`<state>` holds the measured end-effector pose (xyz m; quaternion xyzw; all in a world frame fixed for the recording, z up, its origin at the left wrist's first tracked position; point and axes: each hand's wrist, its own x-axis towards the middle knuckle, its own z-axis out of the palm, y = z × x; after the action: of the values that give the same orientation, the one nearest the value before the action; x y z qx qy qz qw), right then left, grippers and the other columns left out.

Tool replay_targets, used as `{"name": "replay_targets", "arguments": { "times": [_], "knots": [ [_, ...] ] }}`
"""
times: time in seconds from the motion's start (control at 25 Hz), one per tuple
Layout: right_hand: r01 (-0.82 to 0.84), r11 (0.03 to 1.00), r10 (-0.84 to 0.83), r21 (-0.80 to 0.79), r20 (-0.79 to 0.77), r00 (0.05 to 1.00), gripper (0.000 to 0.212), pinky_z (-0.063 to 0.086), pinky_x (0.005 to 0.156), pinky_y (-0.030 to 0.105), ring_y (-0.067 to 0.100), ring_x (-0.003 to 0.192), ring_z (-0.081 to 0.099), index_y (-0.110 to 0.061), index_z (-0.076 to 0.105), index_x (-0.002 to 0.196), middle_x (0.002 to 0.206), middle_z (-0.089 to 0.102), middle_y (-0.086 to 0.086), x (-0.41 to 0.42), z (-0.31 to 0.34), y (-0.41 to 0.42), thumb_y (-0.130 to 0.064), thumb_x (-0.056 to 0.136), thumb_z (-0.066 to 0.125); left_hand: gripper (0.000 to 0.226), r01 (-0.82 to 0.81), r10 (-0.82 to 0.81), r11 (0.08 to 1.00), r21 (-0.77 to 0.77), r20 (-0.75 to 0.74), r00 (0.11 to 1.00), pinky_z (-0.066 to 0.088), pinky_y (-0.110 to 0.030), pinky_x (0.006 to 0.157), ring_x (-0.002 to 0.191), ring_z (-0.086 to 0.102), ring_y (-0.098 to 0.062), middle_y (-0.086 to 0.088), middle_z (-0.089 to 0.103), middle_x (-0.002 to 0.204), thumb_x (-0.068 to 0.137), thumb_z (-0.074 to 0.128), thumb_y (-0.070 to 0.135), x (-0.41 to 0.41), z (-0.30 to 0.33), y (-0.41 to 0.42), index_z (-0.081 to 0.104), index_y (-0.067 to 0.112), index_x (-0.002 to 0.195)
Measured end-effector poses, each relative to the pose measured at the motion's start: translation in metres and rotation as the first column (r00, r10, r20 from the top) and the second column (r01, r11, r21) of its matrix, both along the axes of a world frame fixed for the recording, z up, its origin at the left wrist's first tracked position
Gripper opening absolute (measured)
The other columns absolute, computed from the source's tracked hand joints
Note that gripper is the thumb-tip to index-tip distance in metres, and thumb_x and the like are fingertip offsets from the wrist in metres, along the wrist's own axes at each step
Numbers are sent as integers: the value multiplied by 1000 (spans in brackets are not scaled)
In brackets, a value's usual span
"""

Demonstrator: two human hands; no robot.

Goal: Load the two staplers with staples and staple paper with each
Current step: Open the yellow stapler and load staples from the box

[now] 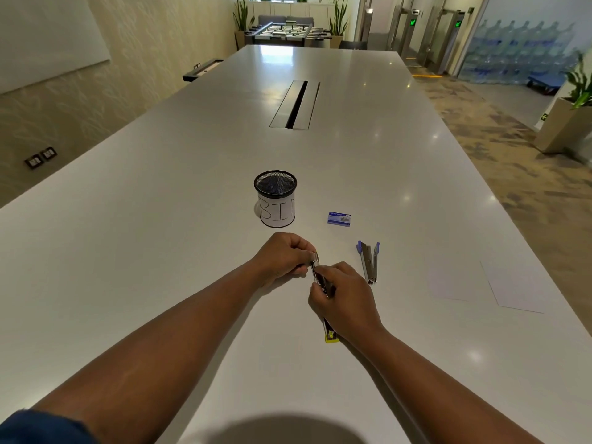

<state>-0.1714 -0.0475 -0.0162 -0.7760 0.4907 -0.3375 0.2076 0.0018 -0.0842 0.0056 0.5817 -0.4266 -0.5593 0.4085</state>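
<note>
A yellow-tipped stapler [330,333] lies opened out flat on the white table [160,251], its metal track pointing away from me. My left hand [283,256] pinches the far end of that track. My right hand [344,299] covers the stapler's middle, fingers closed over it. A second stapler [369,261] with purple ends lies hinged open to the right, touched by neither hand. A small blue staple box [339,218] sits beyond it. Two white paper sheets [487,283] lie flat at the right.
A black mesh cup [275,197] wrapped in paper marked "BIN" stands just beyond my hands. A cable slot [296,104] runs down the table's middle. The table's right edge is near the paper sheets.
</note>
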Motion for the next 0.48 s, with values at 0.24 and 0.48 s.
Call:
{"name": "replay_targets", "arguments": {
  "times": [0.24, 0.48],
  "knots": [
    [5, 1000, -5, 26, 10, 1000, 26, 55, 69, 34, 17, 78, 62, -16, 72, 110, 89, 68, 0, 0, 0, -1, -23, 85, 66, 10, -5, 5, 1000, 9, 12, 1000, 53, -29, 58, 47, 50, -15, -13, 66, 64, 86, 69, -2, 1, -3, -3, 70, -3, 96],
    [-25, 999, 27, 32, -42, 999, 38, 50, 62, 31, 12, 71, 55, -27, 63, 122, 79, 57, -6, 1, 4, -3, -27, 83, 60, 9, -43, 44, 997, 67, -8, 999, 51, -29, 54, 45, 49, -16, -18, 66, 68, 85, 68, -4, 1, -4, -9, 70, -5, 94]
  ]
}}
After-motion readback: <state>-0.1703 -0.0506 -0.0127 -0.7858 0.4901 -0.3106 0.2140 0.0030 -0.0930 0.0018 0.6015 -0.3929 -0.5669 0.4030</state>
